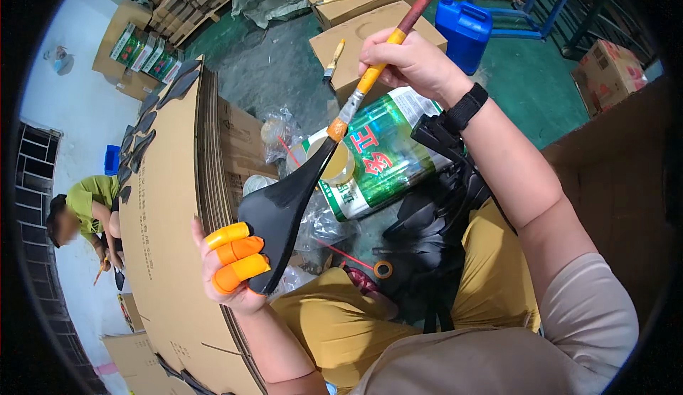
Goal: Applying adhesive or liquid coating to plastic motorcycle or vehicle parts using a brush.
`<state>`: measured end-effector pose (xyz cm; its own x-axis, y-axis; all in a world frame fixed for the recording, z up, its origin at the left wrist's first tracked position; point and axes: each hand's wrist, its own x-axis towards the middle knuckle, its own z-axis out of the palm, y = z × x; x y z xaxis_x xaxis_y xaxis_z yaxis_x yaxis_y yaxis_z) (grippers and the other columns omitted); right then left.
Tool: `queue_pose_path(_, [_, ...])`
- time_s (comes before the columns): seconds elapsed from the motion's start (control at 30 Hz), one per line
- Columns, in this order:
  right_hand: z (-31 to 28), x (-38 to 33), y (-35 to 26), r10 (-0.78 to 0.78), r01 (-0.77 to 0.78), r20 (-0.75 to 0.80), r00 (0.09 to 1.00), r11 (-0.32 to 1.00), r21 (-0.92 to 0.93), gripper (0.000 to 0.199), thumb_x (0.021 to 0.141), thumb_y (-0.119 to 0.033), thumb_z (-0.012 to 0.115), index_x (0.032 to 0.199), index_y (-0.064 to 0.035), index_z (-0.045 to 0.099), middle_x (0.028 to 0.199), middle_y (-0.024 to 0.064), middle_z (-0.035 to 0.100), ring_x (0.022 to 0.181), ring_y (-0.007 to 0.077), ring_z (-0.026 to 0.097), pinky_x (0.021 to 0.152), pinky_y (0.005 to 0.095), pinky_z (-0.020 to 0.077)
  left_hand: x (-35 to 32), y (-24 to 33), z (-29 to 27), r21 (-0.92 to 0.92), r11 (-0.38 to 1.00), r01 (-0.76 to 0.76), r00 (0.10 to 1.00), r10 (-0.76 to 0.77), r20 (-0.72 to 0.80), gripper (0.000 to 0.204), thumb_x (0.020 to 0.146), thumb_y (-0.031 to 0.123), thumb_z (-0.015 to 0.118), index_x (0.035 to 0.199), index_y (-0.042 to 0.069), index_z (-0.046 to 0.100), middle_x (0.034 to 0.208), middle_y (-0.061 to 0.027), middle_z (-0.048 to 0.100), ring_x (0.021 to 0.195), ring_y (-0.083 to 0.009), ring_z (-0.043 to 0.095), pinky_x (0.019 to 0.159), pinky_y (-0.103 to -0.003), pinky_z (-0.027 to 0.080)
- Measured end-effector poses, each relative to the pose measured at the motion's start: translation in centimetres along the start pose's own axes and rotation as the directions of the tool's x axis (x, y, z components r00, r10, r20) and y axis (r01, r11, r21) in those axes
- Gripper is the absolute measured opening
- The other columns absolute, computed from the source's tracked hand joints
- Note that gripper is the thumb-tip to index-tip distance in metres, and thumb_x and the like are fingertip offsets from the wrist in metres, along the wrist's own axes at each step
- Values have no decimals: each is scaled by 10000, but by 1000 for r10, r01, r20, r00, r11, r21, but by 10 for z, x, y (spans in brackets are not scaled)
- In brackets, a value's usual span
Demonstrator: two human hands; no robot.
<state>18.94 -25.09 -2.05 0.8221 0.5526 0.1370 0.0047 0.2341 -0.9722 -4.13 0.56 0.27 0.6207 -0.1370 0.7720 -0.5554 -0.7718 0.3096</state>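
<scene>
My left hand grips the wide end of a black shoe sole. Orange and yellow finger cots cover several of its fingers, which lie over the edge. The sole is tilted, its narrow end pointing up and right. In my right hand is a paintbrush with a yellow and red handle, held at a slant. Its orange-stained bristles meet the narrow tip of the sole. Just beneath the brush, a round opening or cup of yellowish stuff sits at the end of a green and white metal can lying tilted.
Stacked cardboard sheets on the left carry several black soles. Boxes with another brush stand ahead. A blue jerrycan is beyond my right hand. More black pieces lie by my knees. A co-worker crouches far left.
</scene>
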Motion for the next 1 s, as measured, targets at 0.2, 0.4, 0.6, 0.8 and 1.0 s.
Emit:
queue_pose_path(0.2, [-10, -4, -2, 3, -11, -100, 995, 997, -81, 155, 802, -179, 591, 725, -47, 616, 701, 9, 612, 485, 27, 412, 430, 162, 289, -7, -14, 3, -119, 986, 113, 975, -133, -178, 104, 725, 170, 673, 720, 109, 589, 747, -49, 629, 755, -215, 597, 1068, -535, 233])
queue_pose_path(0.4, [-18, -8, -19, -95, 103, -243, 965, 994, 21, 164, 822, -181, 575, 744, -43, 619, 684, 3, 601, 472, 14, 406, 416, 152, 283, -11, -27, -2, -203, 966, 159, 953, -204, -224, 130, 712, 137, 691, 737, 98, 569, 740, -49, 619, 768, -211, 588, 1062, -550, 223])
queue_pose_path(0.6, [24, -12, -37, -103, 96, 27, 994, 978, 183, 195, 802, -191, 599, 719, -20, 646, 579, -9, 546, 431, 27, 410, 375, 172, 272, 0, -11, 5, -73, 993, 90, 995, -92, -26, 176, 697, 134, 712, 713, 83, 545, 749, -65, 623, 769, -200, 587, 1076, -532, 230])
queue_pose_path(0.8, [52, -15, -27, -46, 26, 155, 987, 992, 124, 197, 811, -190, 590, 746, -8, 627, 676, 41, 618, 450, 31, 440, 404, 158, 320, 5, 1, 11, -59, 996, 63, 996, -59, 66, 123, 666, 154, 728, 669, 119, 610, 767, -19, 645, 810, -209, 615, 1058, -507, 250])
queue_pose_path(1.0, [14, -15, -22, -25, 28, 52, 998, 998, -64, 169, 794, -195, 594, 728, -45, 633, 670, -1, 605, 455, 25, 429, 410, 156, 297, 4, -3, 7, -80, 995, 64, 997, -60, 45, 132, 675, 172, 728, 682, 118, 607, 779, -15, 648, 811, -208, 615, 1058, -509, 254])
